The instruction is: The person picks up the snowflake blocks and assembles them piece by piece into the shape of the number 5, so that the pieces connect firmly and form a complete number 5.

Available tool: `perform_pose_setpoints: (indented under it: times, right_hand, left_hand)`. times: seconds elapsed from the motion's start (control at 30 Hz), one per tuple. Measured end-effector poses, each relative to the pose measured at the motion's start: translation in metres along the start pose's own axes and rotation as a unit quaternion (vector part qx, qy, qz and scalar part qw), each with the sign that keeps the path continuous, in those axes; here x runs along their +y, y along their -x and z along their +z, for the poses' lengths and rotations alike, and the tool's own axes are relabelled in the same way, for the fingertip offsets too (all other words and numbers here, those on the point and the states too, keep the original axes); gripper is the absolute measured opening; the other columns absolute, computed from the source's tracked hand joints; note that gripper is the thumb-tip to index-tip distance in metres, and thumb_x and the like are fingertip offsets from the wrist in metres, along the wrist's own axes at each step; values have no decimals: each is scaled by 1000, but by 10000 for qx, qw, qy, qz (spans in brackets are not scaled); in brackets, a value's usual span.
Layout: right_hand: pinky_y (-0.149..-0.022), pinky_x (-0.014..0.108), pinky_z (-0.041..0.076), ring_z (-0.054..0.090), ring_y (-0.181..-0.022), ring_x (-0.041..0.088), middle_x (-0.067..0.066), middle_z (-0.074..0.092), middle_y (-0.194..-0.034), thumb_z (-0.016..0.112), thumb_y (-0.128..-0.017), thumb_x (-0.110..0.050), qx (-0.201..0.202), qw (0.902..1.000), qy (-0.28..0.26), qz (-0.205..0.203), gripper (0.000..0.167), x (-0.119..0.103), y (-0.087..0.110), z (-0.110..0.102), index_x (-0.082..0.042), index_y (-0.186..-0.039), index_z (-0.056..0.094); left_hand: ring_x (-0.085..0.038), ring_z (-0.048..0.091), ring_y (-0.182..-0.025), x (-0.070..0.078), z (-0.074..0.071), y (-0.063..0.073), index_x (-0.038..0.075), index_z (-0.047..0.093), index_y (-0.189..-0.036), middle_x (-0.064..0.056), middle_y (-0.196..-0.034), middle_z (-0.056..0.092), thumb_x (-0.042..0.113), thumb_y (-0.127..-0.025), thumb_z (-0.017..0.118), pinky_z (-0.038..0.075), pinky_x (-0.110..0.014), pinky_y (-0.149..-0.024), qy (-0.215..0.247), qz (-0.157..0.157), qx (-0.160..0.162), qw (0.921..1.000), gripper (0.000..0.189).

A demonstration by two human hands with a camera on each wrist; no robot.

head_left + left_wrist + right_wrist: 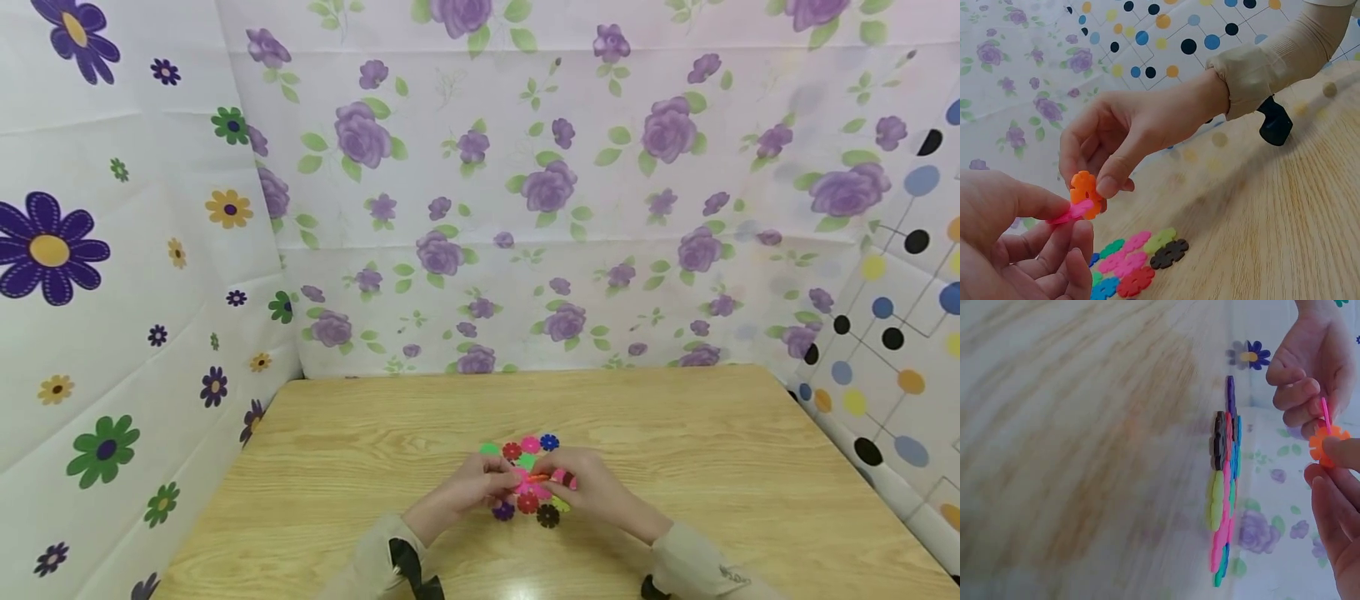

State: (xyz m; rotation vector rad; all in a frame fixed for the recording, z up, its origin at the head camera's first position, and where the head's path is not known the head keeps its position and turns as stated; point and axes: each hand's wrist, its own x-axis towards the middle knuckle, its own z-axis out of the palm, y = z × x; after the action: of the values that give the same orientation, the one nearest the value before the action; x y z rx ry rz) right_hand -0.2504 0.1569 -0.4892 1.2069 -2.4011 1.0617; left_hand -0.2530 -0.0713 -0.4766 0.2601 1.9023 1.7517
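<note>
My left hand [474, 483] pinches a pink notched plastic disc [1074, 211] between thumb and fingers. Facing it, my right hand [592, 485] holds an orange snowflake-shaped disc [1083, 181] by its edge, thumb on its face. The two discs meet at roughly a right angle, edge against edge; how deep the notches sit in each other is hard to tell. Both hands are above the table, over a cluster of similar discs, including a black disc [1170, 254], a red disc [1136, 282] and a yellow-green disc [1214, 500].
Several more discs lie flat around these, such as a blue disc [550, 442] and a purple disc [503, 510]. They rest on a wood-grain table [337, 467]. Patterned cloth hangs behind the table, with a flowered back sheet [495, 283] and others at both sides.
</note>
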Motion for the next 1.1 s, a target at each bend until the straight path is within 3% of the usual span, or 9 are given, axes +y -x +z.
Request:
perform_pose_setpoints:
  times: [0.27, 0.57, 0.9, 1.1]
  right_hand:
    - [-63, 19, 55, 64, -82, 4, 8, 72, -97, 70, -84, 0, -332, 9960, -462, 689, 27, 10, 9, -2, -12, -108, 68]
    - [-70, 16, 53, 61, -81, -1, 1, 71, -93, 69, -85, -4, -1087, 9826, -100, 1505, 24, 14, 8, -2, -10, -109, 69]
    - [-69, 19, 53, 59, -77, 1, 0, 69, -90, 73, -83, -9, -1291, 9735, 414, 1841, 24, 14, -2, 4, -6, -106, 69]
    - [-65, 17, 51, 56, -72, 0, -3, 67, -85, 75, -81, -13, -1468, 9708, 442, 1845, 24, 15, -6, 9, -7, -104, 69]
  left_hand:
    - [-8, 59, -69, -10, -13, 1, 2, 64, -100, 2, -78, 62, 17, -94, 62, 48, -21, -63, 110, -154, 39, 9998, 17]
    - [-7, 60, -70, -20, -21, 0, 2, 62, -101, 2, -79, 62, 16, -95, 60, 49, -20, -63, 25, -172, -47, 9998, 15]
    - [-7, 59, -68, -24, -25, 2, 4, 59, -103, 1, -78, 62, 15, -96, 60, 49, -19, -62, 287, -335, -21, 9990, 13]
    - [-7, 59, -69, -23, -25, 3, 4, 59, -102, 1, -77, 62, 14, -96, 59, 49, -19, -63, 321, -347, 3, 9989, 12]
